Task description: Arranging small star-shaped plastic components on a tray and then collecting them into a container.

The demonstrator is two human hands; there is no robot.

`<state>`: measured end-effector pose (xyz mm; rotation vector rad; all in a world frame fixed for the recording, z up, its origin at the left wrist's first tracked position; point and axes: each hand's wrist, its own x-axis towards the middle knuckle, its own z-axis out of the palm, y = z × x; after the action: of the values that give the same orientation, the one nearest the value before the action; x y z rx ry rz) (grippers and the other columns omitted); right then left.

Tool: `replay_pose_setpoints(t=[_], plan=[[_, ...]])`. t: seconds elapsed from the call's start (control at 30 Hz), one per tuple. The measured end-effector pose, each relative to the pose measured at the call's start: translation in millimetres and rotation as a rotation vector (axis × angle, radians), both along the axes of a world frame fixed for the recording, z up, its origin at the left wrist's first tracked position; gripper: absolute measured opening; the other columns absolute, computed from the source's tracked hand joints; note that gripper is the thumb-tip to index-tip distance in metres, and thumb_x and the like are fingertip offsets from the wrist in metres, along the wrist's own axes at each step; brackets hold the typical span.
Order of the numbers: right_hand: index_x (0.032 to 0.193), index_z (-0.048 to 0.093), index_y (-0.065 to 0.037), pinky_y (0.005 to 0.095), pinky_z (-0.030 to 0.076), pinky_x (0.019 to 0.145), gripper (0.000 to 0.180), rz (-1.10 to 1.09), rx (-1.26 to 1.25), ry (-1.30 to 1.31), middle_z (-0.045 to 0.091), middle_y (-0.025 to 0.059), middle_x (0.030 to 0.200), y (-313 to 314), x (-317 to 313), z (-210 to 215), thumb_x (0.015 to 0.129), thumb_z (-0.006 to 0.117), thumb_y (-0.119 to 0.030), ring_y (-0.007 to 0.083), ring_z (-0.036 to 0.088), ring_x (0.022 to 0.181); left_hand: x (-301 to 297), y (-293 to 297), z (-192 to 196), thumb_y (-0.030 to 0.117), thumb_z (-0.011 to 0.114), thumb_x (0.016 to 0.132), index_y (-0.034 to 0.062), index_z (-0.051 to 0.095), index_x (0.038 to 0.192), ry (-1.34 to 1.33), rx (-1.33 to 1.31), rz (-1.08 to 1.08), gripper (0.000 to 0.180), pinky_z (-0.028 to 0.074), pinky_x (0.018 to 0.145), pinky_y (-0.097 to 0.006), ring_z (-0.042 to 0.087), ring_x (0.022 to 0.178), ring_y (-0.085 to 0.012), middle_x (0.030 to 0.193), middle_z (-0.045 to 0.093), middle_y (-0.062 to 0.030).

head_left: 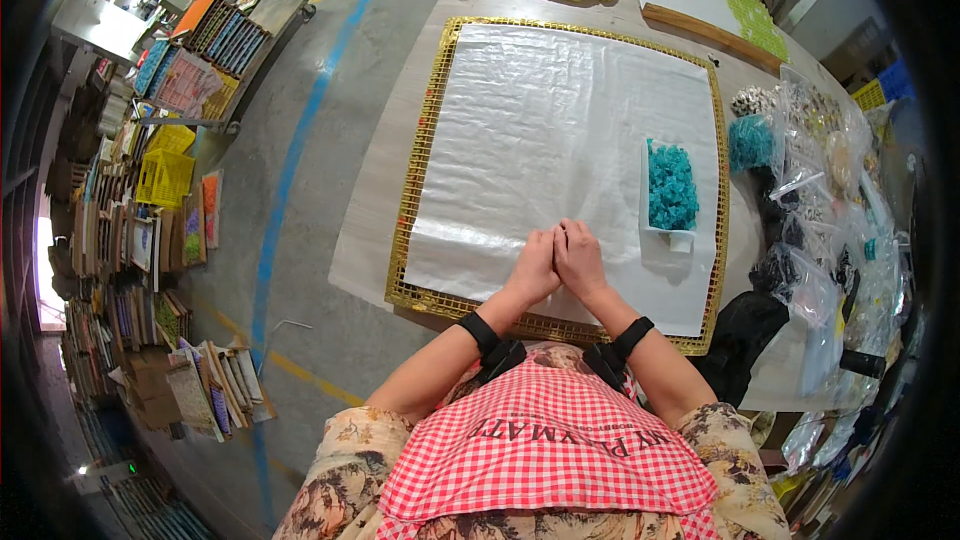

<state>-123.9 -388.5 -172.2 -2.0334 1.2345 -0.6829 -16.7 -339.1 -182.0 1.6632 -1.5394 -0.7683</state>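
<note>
— Closest in: checked apron [545,450], then left hand [533,268] and right hand [580,258], knuckles touching, both resting on the sheet [540,130] near its front edge.

— Grip?

— Fingers curled tight together, pinching something too small to tell.

— Where from the sheet?

— Teal chips [672,185] in a white tray [645,190] on its right part; gold grid [425,140] under its edges; bags [810,160] on the worktop [375,190] beyond its right side.

— Doing it well?

— Probably best kept low, wrists steady, fingertips pressing gently without creasing.
</note>
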Motion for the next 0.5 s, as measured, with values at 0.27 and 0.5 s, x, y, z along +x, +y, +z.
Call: replay_pose_setpoints(t=[0.27, 0.5], plan=[[0.09, 0.063, 0.002, 0.0418, 0.049, 0.073, 0.029, -0.234, 0.305, -0.129, 0.065, 0.022, 0.085, -19.3, -7.1, -0.7, 0.091, 0.051, -0.024, 0.0376, 0.063, 0.08, 4.9, -17.7, 34.9, 0.019, 0.077, 0.064, 0.0025, 0.059, 0.113, 0.056, 0.119, -0.097, 0.054, 0.048, 0.079, -0.041, 0.059, 0.092, -0.0369, 0.099, 0.062, -0.0198], [0.091, 0.062, 0.002, 0.0339, 0.048, 0.069, 0.031, -0.377, 0.354, -0.411, 0.066, 0.014, 0.079, -43.1, -35.5, 18.8, 0.093, 0.052, -0.027, 0.0208, 0.062, 0.073, -10.4, -56.0, 72.9, 0.019, 0.075, 0.066, 0.0034, 0.058, 0.117, 0.088, 0.075, -0.256, 0.056, 0.05, 0.073, -0.04, 0.061, 0.084, -0.0341, 0.093, 0.062, -0.0181]])
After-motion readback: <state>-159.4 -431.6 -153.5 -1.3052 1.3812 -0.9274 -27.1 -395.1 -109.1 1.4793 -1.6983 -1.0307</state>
